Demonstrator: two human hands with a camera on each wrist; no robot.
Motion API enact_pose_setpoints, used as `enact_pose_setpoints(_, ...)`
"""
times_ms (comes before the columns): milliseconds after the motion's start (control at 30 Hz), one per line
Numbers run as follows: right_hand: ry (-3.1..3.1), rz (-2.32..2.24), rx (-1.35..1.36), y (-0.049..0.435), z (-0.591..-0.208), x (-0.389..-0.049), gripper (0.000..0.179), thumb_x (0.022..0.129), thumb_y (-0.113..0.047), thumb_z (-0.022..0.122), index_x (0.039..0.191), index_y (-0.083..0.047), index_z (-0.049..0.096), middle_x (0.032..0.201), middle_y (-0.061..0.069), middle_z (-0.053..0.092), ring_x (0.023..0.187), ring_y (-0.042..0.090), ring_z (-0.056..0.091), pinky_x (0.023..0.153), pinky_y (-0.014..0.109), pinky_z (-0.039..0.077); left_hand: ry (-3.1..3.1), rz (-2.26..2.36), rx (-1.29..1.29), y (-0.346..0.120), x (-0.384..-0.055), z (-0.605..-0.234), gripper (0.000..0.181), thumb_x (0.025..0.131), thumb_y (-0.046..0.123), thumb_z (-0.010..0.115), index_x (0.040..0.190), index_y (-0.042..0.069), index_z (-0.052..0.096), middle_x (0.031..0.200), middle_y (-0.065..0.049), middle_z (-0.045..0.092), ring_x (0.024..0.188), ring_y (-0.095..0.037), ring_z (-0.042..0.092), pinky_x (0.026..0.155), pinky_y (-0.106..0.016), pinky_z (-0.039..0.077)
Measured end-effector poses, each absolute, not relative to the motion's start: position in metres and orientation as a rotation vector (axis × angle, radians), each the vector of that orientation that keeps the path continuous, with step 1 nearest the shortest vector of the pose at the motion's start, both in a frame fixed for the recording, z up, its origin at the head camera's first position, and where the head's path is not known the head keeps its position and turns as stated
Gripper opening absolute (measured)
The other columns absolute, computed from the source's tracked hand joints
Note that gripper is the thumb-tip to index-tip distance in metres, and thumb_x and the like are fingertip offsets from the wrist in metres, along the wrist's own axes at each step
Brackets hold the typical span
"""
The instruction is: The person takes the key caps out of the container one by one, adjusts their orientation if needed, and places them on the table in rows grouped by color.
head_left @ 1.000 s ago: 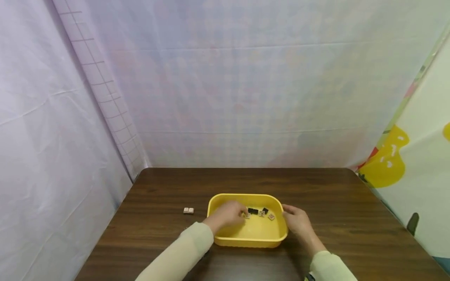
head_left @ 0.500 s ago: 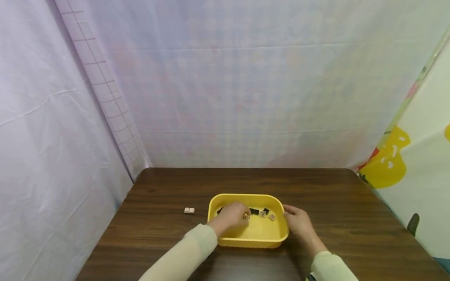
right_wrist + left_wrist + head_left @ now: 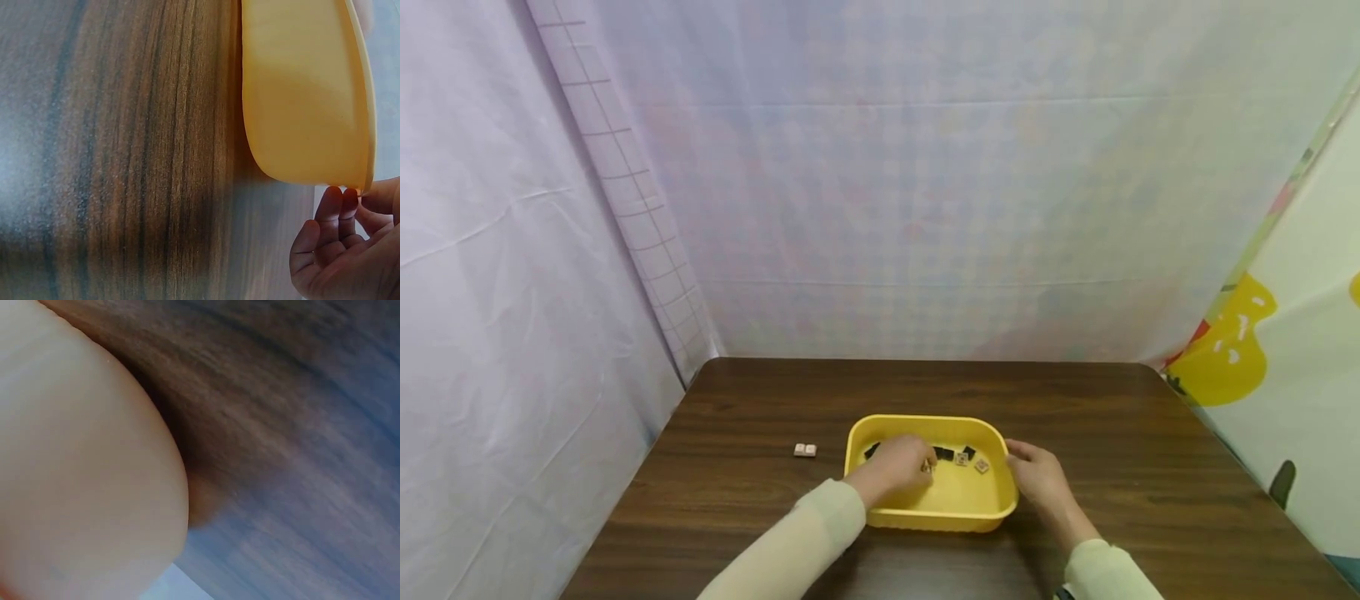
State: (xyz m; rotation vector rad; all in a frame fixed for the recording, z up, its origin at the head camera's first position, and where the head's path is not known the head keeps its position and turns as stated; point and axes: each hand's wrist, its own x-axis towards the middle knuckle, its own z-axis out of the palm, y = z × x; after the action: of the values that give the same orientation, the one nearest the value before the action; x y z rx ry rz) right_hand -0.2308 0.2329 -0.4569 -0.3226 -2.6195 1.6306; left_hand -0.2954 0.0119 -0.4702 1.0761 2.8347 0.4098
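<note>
Pale curtains back a wood-grain table, right fingers pinching a yellow tray, left fingers pinching a tile inside.

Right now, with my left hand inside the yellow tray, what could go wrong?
The small pale piece at your left hand could slip from your fingers. Your right hand grips the yellow tray at one end only, so a tug might slide the black pieces about.

Table: dark wood-grain top, rounded far corners. Rear: 1 pale checked curtain. Left: 1 white curtain. Right: 1 white sheet bearing a yellow print.
</note>
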Motion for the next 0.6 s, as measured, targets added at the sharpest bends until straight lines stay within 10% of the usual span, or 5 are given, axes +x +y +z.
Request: enact_pose_setpoints(600, -2.638, 1.637, -0.348, 0.233, -0.454, -0.230, 0.042, 0.098, -0.005, 0.046, 0.135, 0.015, 0.050, 0.134, 0.036, 0.050, 0.106, 0.035, 0.060, 0.079, 0.032, 0.052, 2.672, 1.211, 0.778, -0.035, -0.298, -0.434, 0.022, 0.090, 0.012, 0.071, 0.111, 0.005, 0.072, 0.089, 0.003, 0.065, 0.078, -0.011, 0.059, 0.067, -0.030, 0.051)
